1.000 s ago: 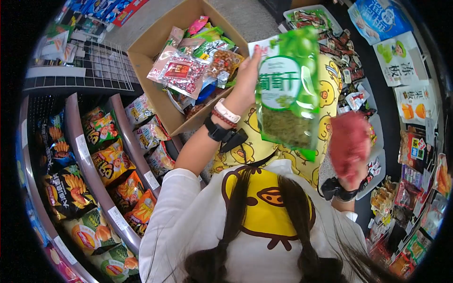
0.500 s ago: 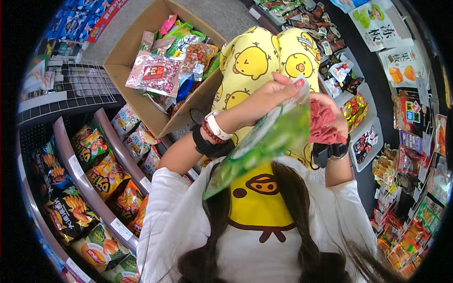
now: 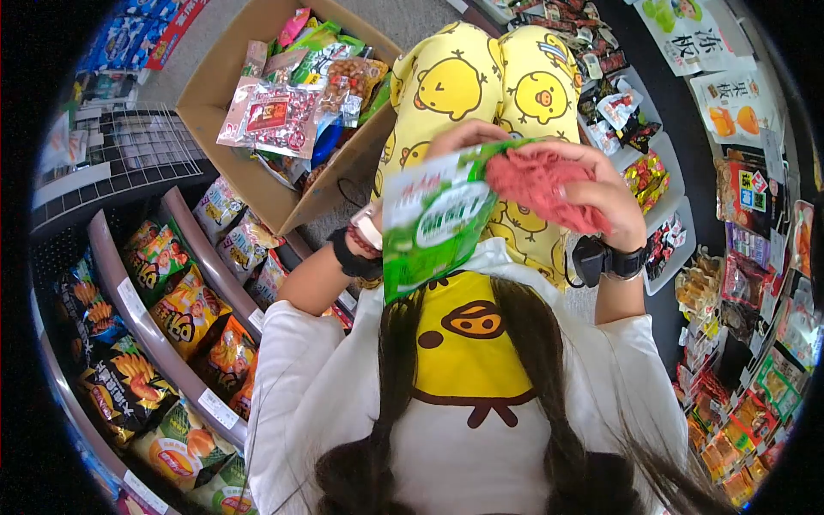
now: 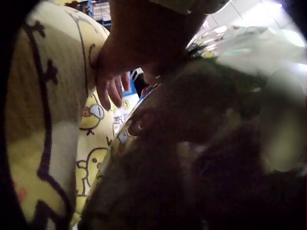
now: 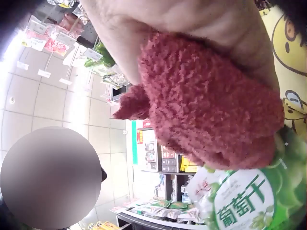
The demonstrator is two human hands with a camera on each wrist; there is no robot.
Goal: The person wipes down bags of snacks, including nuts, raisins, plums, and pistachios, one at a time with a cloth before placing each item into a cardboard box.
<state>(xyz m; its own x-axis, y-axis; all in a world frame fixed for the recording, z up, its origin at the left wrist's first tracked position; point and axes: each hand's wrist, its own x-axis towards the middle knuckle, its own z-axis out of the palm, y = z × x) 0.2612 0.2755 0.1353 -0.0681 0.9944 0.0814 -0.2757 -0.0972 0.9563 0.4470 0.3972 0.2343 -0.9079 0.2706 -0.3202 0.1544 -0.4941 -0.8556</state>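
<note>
A green and white bag of raisins [image 3: 433, 227] hangs tilted over the lap, its printed front partly turned up. My left hand [image 3: 463, 136] holds it by the upper edge, mostly hidden behind it; loosely bent fingers [image 4: 113, 90] show beyond the bag in the left wrist view. My right hand [image 3: 608, 193] grips a crumpled red cloth [image 3: 545, 189], thumb over its folds. The cloth lies against the bag's upper right part. In the right wrist view, the fuzzy cloth [image 5: 211, 103] fills the palm and overlaps the raisin bag [image 5: 242, 201].
A cardboard box [image 3: 322, 193] full of snack packs stands to the left front. Shelves with chip bags [image 3: 184, 313] run along the left. On the right are plastic bins [image 3: 674, 245] of small packs and a rack of hanging snacks [image 3: 742, 300].
The bag has come down from in front of the box and turned over, then swung its printed side back up. The right hand has brought the cloth leftward onto the bag.
</note>
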